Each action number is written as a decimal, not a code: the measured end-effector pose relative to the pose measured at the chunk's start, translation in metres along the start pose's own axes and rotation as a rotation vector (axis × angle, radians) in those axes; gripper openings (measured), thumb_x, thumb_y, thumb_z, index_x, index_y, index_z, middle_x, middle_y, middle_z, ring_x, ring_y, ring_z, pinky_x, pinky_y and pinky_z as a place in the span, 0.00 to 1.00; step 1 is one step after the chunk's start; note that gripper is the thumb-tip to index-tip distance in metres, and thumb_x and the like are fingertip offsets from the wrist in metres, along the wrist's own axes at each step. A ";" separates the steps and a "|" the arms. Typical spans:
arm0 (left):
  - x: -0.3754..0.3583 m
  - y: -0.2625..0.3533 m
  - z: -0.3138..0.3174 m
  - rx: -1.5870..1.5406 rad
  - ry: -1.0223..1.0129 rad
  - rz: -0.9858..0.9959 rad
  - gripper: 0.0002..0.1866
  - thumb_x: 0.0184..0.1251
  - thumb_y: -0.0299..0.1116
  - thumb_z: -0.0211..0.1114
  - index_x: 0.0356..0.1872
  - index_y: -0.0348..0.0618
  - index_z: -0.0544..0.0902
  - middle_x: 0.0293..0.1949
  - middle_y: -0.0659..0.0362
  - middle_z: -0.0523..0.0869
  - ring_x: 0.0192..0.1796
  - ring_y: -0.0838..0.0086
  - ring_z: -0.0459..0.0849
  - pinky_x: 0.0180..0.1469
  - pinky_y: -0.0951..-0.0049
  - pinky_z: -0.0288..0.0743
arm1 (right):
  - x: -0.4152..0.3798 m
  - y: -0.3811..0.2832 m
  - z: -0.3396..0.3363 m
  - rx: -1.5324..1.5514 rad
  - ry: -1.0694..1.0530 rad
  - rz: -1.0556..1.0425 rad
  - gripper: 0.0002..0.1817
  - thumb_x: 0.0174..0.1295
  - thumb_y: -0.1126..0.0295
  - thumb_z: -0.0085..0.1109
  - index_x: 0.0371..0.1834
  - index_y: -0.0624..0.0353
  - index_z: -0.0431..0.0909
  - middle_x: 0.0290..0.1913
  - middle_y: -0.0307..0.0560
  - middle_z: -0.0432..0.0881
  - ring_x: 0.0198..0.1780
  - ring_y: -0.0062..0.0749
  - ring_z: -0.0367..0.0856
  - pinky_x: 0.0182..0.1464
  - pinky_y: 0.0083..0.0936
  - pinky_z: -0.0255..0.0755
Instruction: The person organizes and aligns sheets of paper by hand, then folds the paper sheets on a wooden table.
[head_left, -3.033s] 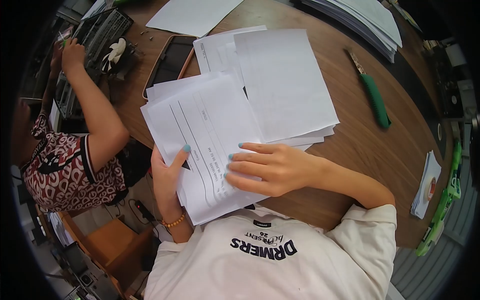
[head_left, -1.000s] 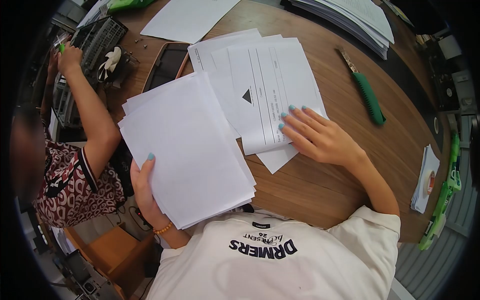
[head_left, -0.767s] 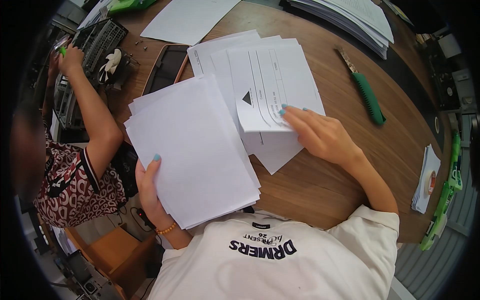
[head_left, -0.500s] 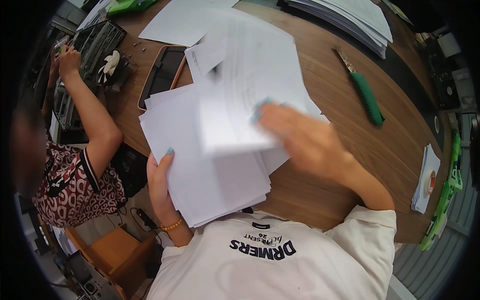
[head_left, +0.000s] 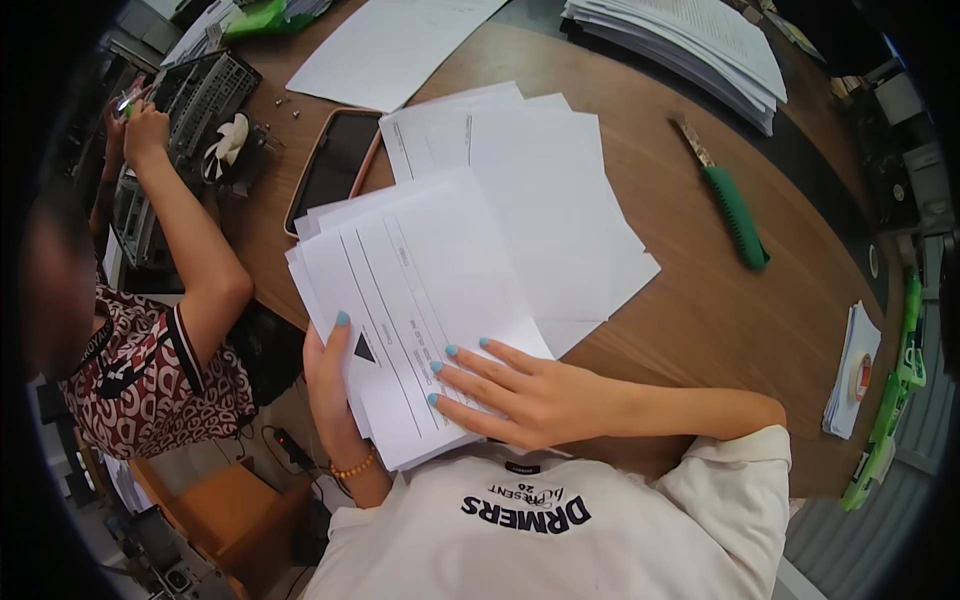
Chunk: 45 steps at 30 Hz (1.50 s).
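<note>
1. Since half a second ago, right hand has come back from the table pile to the held stack; the motion blur is gone and a printed sheet with a black triangle now lies face up on top of that stack.
2. Right hand: fingers spread flat, palm down, pressing the near edge of the printed sheet; not curled round anything.
3. Left hand: gripping the paper stack from below at its 8 o'clock edge, thumb over the top.
4. Stack sits at the near table edge, overlapping loose blank sheets fanned out toward 1 o'clock.
5. Phone at 11 o'clock of the stack, just beside the sheets.
6. Green-handled knife at 3 o'clock, well apart.
7. Another person's arm at 9 o'clock, hand on a computer part.
</note>
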<state>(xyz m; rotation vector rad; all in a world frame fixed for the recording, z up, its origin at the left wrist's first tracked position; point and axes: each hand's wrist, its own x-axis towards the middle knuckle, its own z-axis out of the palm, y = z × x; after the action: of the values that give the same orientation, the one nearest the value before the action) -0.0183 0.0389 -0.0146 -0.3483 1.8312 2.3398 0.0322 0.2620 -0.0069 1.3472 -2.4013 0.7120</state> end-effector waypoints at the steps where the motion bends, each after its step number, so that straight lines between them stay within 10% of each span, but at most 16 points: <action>1: 0.000 -0.001 -0.001 0.014 -0.002 0.012 0.20 0.68 0.35 0.50 0.54 0.29 0.66 0.46 0.50 0.78 0.43 0.74 0.80 0.45 0.77 0.75 | -0.001 -0.001 0.002 0.012 0.019 0.008 0.18 0.55 0.70 0.51 0.49 0.63 0.72 0.50 0.57 0.76 0.51 0.44 0.76 0.52 0.37 0.71; 11: -0.009 0.001 -0.001 -0.190 0.151 -0.112 0.19 0.68 0.35 0.51 0.53 0.31 0.68 0.47 0.51 0.78 0.46 0.73 0.79 0.49 0.74 0.73 | -0.007 0.036 -0.035 -0.203 0.256 0.170 0.08 0.45 0.75 0.57 0.29 0.66 0.76 0.33 0.51 0.80 0.36 0.36 0.82 0.36 0.25 0.76; 26: -0.011 0.005 -0.018 0.081 0.139 0.085 0.21 0.63 0.25 0.54 0.57 0.29 0.65 0.50 0.53 0.75 0.49 0.74 0.75 0.53 0.76 0.67 | -0.015 0.056 -0.111 0.143 0.264 0.823 0.08 0.55 0.78 0.54 0.38 0.60 0.77 0.26 0.49 0.78 0.25 0.39 0.78 0.28 0.25 0.70; 35: -0.008 0.023 -0.061 0.021 0.400 0.418 0.19 0.63 0.26 0.54 0.54 0.30 0.68 0.49 0.52 0.76 0.49 0.72 0.76 0.52 0.73 0.69 | 0.042 0.064 -0.180 0.768 -0.513 0.048 0.08 0.59 0.80 0.47 0.37 0.73 0.76 0.27 0.50 0.81 0.26 0.33 0.81 0.24 0.20 0.72; 38: 0.005 0.025 -0.027 -0.072 0.279 0.385 0.18 0.62 0.26 0.54 0.53 0.30 0.69 0.48 0.53 0.77 0.47 0.73 0.76 0.49 0.75 0.70 | 0.075 0.084 -0.132 1.087 -0.315 -0.060 0.12 0.56 0.72 0.56 0.43 0.65 0.76 0.31 0.52 0.80 0.31 0.42 0.77 0.36 0.25 0.70; 40: 0.000 0.019 -0.024 -0.021 0.284 0.249 0.18 0.62 0.26 0.53 0.53 0.30 0.69 0.48 0.53 0.77 0.47 0.74 0.76 0.49 0.75 0.70 | 0.094 0.097 -0.101 0.839 -0.220 -0.044 0.11 0.57 0.72 0.55 0.43 0.60 0.76 0.34 0.49 0.81 0.32 0.40 0.78 0.35 0.26 0.71; 42: 0.012 0.008 -0.017 -0.117 -0.184 0.165 0.19 0.62 0.27 0.51 0.54 0.30 0.69 0.47 0.54 0.77 0.47 0.75 0.77 0.49 0.77 0.70 | 0.106 0.107 -0.074 0.370 -0.116 0.060 0.09 0.57 0.73 0.54 0.41 0.55 0.77 0.34 0.44 0.81 0.31 0.39 0.79 0.32 0.28 0.72; 45: 0.006 0.004 0.001 -0.071 0.026 0.066 0.22 0.67 0.39 0.51 0.55 0.32 0.68 0.47 0.55 0.78 0.46 0.75 0.77 0.47 0.76 0.72 | 0.102 0.128 -0.041 0.013 -0.061 0.117 0.07 0.55 0.72 0.56 0.37 0.53 0.77 0.32 0.42 0.80 0.30 0.39 0.79 0.30 0.30 0.72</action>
<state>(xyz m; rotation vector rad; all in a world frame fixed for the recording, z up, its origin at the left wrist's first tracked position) -0.0249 0.0388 -0.0124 -0.3335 1.8015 2.4609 -0.1294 0.2684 0.0412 1.2591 -2.5457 0.7280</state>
